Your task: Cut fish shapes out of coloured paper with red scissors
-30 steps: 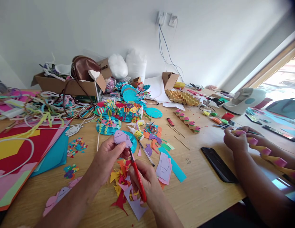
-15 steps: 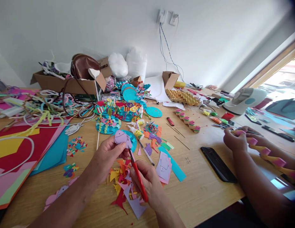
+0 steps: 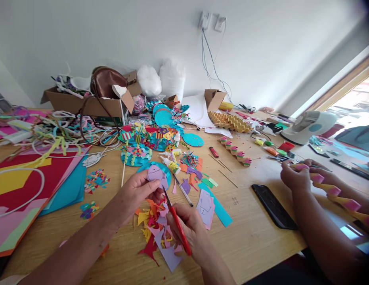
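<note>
While the left hand (image 3: pixel 141 189) pinched a lilac paper fish (image 3: pixel 155 174), its long axis slanting down rightward, in front of a blue disc (image 3: pixel 142 169), the right hand (image 3: pixel 189 225) gripped red-handled scissors (image 3: pixel 180 229), blades pointing up-left at the fish's lower-right end.

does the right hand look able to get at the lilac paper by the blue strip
Probably yes: the lilac paper lies uncovered near the right hand, though the red scissors occupy that hand.
</note>
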`<control>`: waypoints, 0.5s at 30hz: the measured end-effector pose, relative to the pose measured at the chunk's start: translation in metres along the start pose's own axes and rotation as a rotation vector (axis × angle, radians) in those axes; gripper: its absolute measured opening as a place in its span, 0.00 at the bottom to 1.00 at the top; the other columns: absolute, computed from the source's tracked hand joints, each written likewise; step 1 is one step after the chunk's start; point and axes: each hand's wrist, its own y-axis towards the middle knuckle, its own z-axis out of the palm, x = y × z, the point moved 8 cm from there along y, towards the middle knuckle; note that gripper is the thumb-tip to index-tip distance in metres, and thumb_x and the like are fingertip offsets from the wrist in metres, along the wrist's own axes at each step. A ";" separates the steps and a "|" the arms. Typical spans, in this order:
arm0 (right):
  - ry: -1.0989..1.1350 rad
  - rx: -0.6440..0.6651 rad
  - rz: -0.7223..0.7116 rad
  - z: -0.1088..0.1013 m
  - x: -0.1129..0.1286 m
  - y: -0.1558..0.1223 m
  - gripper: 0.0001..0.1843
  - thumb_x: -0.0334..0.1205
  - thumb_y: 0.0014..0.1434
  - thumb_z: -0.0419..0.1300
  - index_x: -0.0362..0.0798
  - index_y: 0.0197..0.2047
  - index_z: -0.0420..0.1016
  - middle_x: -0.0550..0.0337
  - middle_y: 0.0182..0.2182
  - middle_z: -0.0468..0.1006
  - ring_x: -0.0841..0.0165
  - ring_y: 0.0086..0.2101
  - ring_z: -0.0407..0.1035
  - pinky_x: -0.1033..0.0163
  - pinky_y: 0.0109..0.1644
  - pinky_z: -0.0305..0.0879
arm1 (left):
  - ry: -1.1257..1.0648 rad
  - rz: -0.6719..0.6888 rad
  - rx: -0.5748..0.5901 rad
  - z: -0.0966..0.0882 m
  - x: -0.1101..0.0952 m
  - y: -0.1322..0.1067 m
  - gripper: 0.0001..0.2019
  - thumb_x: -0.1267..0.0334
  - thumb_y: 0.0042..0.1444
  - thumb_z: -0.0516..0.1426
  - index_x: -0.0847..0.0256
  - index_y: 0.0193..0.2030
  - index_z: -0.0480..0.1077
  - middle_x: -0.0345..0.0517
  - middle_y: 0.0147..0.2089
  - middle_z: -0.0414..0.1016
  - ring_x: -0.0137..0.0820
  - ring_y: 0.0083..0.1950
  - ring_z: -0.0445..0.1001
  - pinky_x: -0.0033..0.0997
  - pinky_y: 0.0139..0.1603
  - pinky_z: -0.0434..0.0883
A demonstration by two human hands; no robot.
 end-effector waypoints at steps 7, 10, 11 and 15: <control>-0.057 0.013 -0.001 -0.003 -0.001 -0.004 0.23 0.51 0.62 0.53 0.47 0.21 0.58 0.67 0.18 0.57 0.75 0.21 0.51 0.68 0.22 0.45 | 0.065 -0.032 0.038 0.001 0.001 -0.001 0.08 0.60 0.44 0.60 0.63 0.26 0.69 0.37 0.22 0.73 0.25 0.25 0.71 0.24 0.27 0.68; -0.069 0.013 0.001 -0.004 -0.001 -0.006 0.23 0.51 0.61 0.55 0.47 0.21 0.58 0.67 0.18 0.56 0.75 0.20 0.50 0.68 0.22 0.44 | 0.100 -0.021 0.062 -0.002 0.002 0.001 0.08 0.60 0.45 0.59 0.63 0.26 0.70 0.38 0.23 0.74 0.25 0.25 0.71 0.24 0.28 0.69; -0.068 0.014 0.000 -0.005 -0.001 -0.006 0.23 0.51 0.60 0.55 0.47 0.20 0.58 0.67 0.18 0.56 0.75 0.20 0.50 0.68 0.22 0.44 | 0.114 -0.022 0.074 -0.002 0.003 0.002 0.08 0.60 0.45 0.59 0.63 0.25 0.70 0.38 0.23 0.74 0.25 0.25 0.71 0.24 0.28 0.69; -0.057 0.025 -0.010 -0.004 -0.001 -0.007 0.22 0.51 0.60 0.55 0.47 0.21 0.58 0.68 0.17 0.55 0.75 0.20 0.49 0.68 0.22 0.43 | 0.166 -0.025 0.136 0.000 0.004 0.005 0.08 0.60 0.45 0.60 0.62 0.25 0.70 0.38 0.23 0.73 0.25 0.24 0.70 0.24 0.25 0.68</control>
